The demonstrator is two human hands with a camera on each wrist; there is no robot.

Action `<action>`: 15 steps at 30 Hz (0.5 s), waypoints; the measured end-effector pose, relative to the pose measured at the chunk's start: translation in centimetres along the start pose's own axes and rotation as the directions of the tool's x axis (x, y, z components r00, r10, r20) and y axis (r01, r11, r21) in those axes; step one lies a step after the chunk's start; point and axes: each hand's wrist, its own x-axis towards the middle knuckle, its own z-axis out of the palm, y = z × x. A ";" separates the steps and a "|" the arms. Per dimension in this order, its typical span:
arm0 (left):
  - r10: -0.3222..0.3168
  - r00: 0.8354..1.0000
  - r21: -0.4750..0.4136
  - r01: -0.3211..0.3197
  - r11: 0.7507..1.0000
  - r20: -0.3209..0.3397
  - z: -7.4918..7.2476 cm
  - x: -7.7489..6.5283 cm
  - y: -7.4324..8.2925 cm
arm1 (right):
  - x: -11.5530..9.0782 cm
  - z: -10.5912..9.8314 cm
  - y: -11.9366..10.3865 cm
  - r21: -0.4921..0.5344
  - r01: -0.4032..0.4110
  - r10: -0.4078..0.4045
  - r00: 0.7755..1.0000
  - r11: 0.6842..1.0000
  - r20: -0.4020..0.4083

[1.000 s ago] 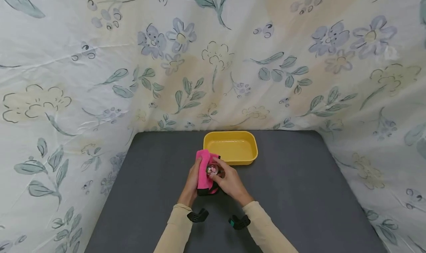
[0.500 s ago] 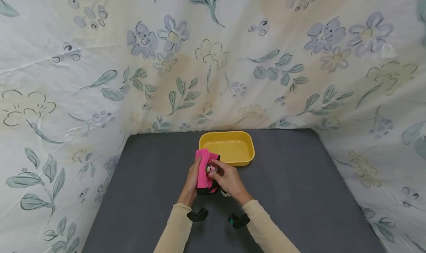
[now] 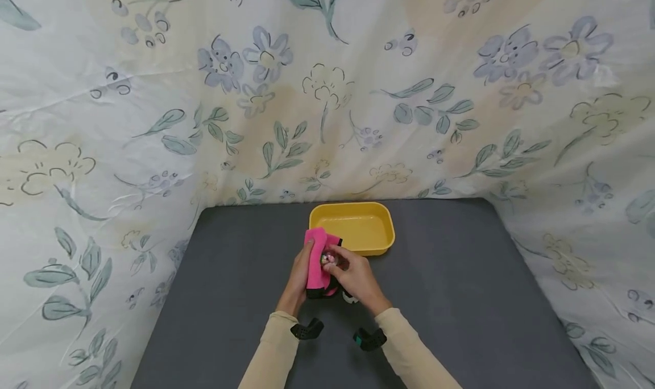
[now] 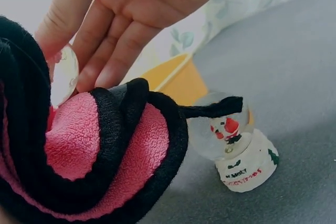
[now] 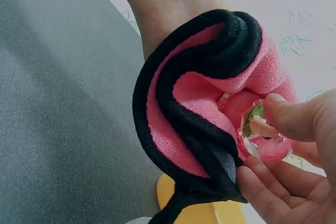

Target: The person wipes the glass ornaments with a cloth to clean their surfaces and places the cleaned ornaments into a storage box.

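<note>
My left hand [image 3: 301, 272] grips a folded pink towel [image 3: 315, 267] with black edging, held above the table. The fingers and thumb of my right hand [image 3: 360, 278] pinch a small clear snow globe [image 5: 260, 129] against the pink pile. Green and pale shapes show inside it; its lower part is hidden in the folds. A second snow globe [image 4: 247, 163], with a Santa figure and a white lettered base, stands upright on the table behind the towel in the left wrist view. In the head view only its white base [image 3: 350, 298] shows, beside my right hand.
A yellow tray [image 3: 386, 247] lies on the dark grey table [image 3: 450, 298] just beyond my hands. Floral cloth [image 3: 327, 93] hangs along the back and both sides. A black loop [image 4: 210, 109] hangs off the towel across the standing globe in the left wrist view.
The right hand has turned the held globe slightly against the towel. The standing globe's white base has come into view beside the right hand. The head view has shifted a little.
</note>
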 end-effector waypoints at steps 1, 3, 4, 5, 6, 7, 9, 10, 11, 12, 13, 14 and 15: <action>-0.003 1.000 0.004 0.003 1.000 -0.005 0.1 0.0 0.0 | 0.0 0.0 0.1 0.005 -0.001 0.001 1.000 1.000 -0.001; -0.006 1.000 0.006 0.006 1.000 -0.014 0.2 -0.1 0.0 | -0.1 -0.1 0.2 0.011 -0.001 0.001 1.000 1.000 -0.005; -0.007 1.000 0.007 0.007 1.000 -0.016 0.3 -0.1 -0.1 | -0.1 -0.1 0.3 0.012 -0.003 0.003 1.000 1.000 -0.007; -0.009 1.000 0.008 0.009 1.000 -0.018 0.3 -0.1 -0.1 | -0.2 -0.1 0.3 0.016 -0.004 0.004 1.000 1.000 -0.007; -0.010 1.000 0.006 0.010 1.000 -0.017 0.3 0.0 -0.2 | -0.2 -0.1 0.4 0.020 -0.008 0.008 1.000 1.000 -0.009; -0.011 1.000 0.008 0.011 1.000 -0.015 0.4 0.0 -0.2 | -0.2 -0.1 0.5 0.021 -0.012 0.012 1.000 1.000 -0.010; -0.012 1.000 0.011 0.012 1.000 -0.012 0.5 0.0 -0.2 | -0.2 -0.1 0.6 0.019 -0.016 0.016 1.000 1.000 -0.011; -0.012 1.000 0.011 0.012 1.000 -0.012 0.5 0.0 -0.2 | -0.2 -0.1 0.6 0.020 -0.018 0.019 1.000 1.000 -0.011; -0.012 1.000 0.012 0.012 1.000 -0.011 0.5 0.0 -0.2 | -0.1 -0.2 0.6 0.020 -0.020 0.020 1.000 1.000 -0.011; -0.011 1.000 0.011 0.011 1.000 -0.011 0.5 0.0 -0.2 | -0.1 -0.1 0.7 0.021 -0.024 0.024 1.000 0.999 -0.010; -0.010 1.000 0.012 0.010 1.000 -0.014 0.6 0.1 -0.1 | 0.0 -0.2 0.7 0.019 -0.026 0.027 1.000 0.999 -0.008; -0.007 1.000 0.010 0.008 1.000 -0.016 0.6 0.1 -0.1 | 0.1 -0.2 0.7 0.019 -0.028 0.028 1.000 0.999 -0.006; -0.004 1.000 0.009 0.004 1.000 -0.017 0.6 0.1 0.0 | 0.2 -0.2 0.6 0.024 -0.029 0.029 1.000 0.999 -0.004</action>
